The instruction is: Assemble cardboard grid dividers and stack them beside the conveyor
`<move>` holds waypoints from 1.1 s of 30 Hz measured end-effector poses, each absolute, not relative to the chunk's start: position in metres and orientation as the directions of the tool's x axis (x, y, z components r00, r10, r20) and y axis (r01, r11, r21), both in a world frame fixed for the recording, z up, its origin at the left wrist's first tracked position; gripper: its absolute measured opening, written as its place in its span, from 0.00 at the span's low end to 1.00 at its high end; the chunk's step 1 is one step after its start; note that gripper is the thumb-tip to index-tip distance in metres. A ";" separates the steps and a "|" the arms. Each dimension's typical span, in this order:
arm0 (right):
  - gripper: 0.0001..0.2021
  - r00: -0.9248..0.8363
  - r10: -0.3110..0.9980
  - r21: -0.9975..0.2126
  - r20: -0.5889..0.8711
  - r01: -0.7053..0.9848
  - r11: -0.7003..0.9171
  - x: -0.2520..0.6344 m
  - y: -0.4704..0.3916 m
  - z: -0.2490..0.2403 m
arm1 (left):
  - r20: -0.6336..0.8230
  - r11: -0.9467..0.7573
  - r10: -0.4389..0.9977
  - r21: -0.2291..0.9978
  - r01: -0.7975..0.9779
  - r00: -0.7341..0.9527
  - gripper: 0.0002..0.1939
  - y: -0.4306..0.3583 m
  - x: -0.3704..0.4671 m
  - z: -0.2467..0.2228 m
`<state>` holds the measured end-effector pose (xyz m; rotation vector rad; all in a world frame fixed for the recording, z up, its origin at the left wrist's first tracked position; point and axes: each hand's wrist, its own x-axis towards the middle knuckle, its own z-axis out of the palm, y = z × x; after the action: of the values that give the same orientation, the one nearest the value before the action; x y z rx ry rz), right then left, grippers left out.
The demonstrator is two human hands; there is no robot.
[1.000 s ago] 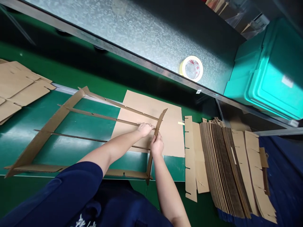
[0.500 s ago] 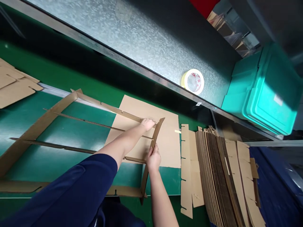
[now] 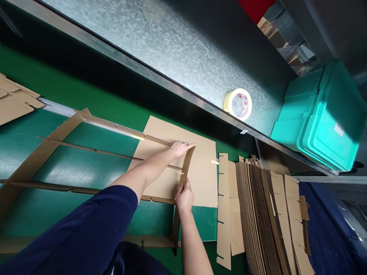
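Note:
A grid of slotted cardboard divider strips stands on edge across the green table [image 3: 86, 168]. My left hand [image 3: 179, 148] lies at its far right corner, fingers curled over the far long strip [image 3: 156, 139] and one digit stretched to the upper end of the right cross strip [image 3: 187, 162]. Lower on that same cross strip, my right hand [image 3: 185, 196] is closed round it, thumb on the near side. Under this corner of the grid lies a flat cardboard sheet [image 3: 203, 172]. My left forearm hides part of the middle strips.
A loose slotted strip [image 3: 223, 214] and a stack of cardboard strips [image 3: 255, 214] lie to the right. More cardboard pieces [image 3: 14, 103] rest at the far left. Above the table runs a metal shelf [image 3: 177, 57] with a tape roll [image 3: 239, 104] and a turquoise bin [image 3: 321, 118].
My left hand has shifted slightly, and one digit now stretches to the cross strip's top end. My right hand keeps its hold. The grid's left part sits a little further left in view.

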<state>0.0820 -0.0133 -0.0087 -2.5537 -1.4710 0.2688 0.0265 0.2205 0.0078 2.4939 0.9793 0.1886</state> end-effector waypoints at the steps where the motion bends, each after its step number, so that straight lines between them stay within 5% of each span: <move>1: 0.23 0.494 0.867 -0.240 -0.073 0.835 -0.496 0.082 -0.013 -0.008 | -0.030 -0.657 0.653 0.475 0.586 0.757 0.34 0.221 0.028 0.008; 14: 0.22 0.516 0.851 -0.206 -0.093 0.827 -0.524 0.078 -0.012 -0.001 | -0.096 -0.650 0.577 0.547 0.527 0.811 0.36 0.229 0.027 0.006; 33: 0.24 0.512 0.834 -0.330 -0.205 0.766 -0.552 0.108 0.044 0.008 | -0.060 -0.664 0.579 0.544 0.513 0.813 0.35 0.221 0.024 0.010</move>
<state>0.1078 0.0445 0.0082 -2.5556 -1.3698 0.5073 0.0243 0.2212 0.0104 2.4414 0.8050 0.1579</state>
